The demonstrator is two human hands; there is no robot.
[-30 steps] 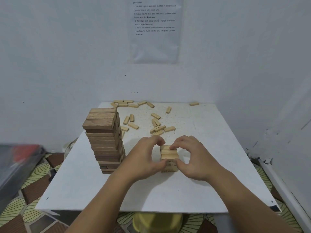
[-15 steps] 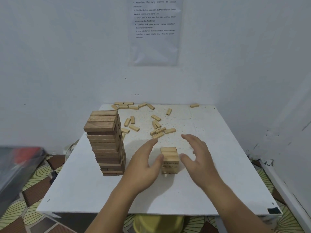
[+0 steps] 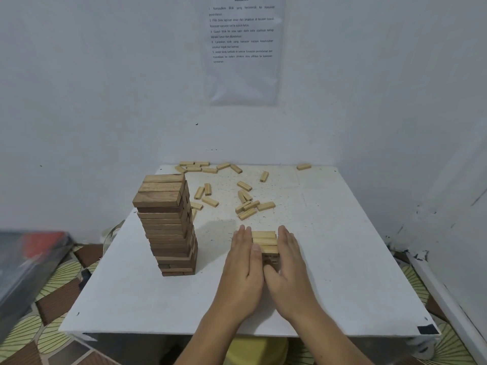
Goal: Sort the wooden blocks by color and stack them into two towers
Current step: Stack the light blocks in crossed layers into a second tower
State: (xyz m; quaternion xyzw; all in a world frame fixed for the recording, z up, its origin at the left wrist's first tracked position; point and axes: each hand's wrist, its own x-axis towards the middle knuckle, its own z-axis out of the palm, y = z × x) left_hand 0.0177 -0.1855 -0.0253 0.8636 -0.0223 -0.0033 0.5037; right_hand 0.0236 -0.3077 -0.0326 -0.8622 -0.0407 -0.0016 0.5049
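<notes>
Palms press flat against the two sides of the short light-wood stack (image 3: pixel 264 241), which stands on the white table (image 3: pixel 342 246) in its near half, a little right of centre. Your left hand (image 3: pixel 243 262) lies against the stack's left face and your right hand (image 3: pixel 288 264) against its right face, both with fingers straight and together, pointing away from you. Neither hand curls round a block, so nothing is clamped; the stack is only squeezed between flat hands. Your thumbs lie close together in front of it and hide its lower part, so you cannot count the layers; three pale blocks show side by side on top. To your left, apart from your hands, the dark-wood tower (image 3: pixel 166 225) stands much taller, its top layers slightly skewed. Beyond both, loose pale blocks (image 3: pixel 247 206) lie scattered over the far half of the table, several along the back edge by the wall, with a lone block (image 3: pixel 303 166) at the far right. A printed sheet (image 3: pixel 243 48) hangs on the wall above.
</notes>
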